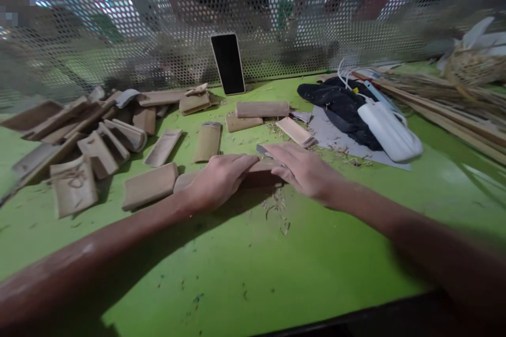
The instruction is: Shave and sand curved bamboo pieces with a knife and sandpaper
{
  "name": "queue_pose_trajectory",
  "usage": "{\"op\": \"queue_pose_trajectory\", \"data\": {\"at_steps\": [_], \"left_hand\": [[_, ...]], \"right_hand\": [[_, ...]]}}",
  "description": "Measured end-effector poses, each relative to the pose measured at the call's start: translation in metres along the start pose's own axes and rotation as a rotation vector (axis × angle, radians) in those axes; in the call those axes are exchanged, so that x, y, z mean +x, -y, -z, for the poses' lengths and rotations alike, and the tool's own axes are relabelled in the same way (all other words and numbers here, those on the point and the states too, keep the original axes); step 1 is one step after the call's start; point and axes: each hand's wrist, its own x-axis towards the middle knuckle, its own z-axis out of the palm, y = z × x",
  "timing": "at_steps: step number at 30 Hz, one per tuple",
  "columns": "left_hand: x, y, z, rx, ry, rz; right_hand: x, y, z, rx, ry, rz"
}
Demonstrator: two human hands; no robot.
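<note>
My left hand (221, 176) is closed over a curved bamboo piece (263, 178), pressing it against the green table. My right hand (306, 166) grips a thin metal blade (261, 150), whose end sticks out past the fingers just above that bamboo. The blade's handle, if it has one, is hidden by the hand. Thin curled shavings (279, 208) lie on the table below the right hand. Beyond the hands are a rounded bamboo piece (262, 109) and a flat, pale one (296, 131). Another bamboo piece (151, 186) rests left of my left hand.
A heap of cut bamboo pieces (85, 116) covers the left side. A phone (228, 64) leans on the perforated metal screen (169, 47). At the right lie a dark cloth (336, 108), a white power strip (389, 129) and long bamboo strips (446, 116) on the green table (336, 253).
</note>
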Motion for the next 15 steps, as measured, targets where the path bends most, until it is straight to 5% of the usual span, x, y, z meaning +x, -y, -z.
{"op": "queue_pose_trajectory", "data": {"at_steps": [5,10,15], "left_hand": [[-0.001,-0.004,0.003,-0.134,-0.007,0.037],[-0.001,-0.015,0.004,-0.173,-0.044,0.223],[0.003,-0.015,-0.002,-0.393,-0.014,0.196]], "right_hand": [[0.003,0.005,0.004,0.007,-0.035,0.055],[0.005,0.005,0.012,0.026,-0.14,-0.002],[0.01,0.014,0.015,-0.019,-0.174,0.065]]}}
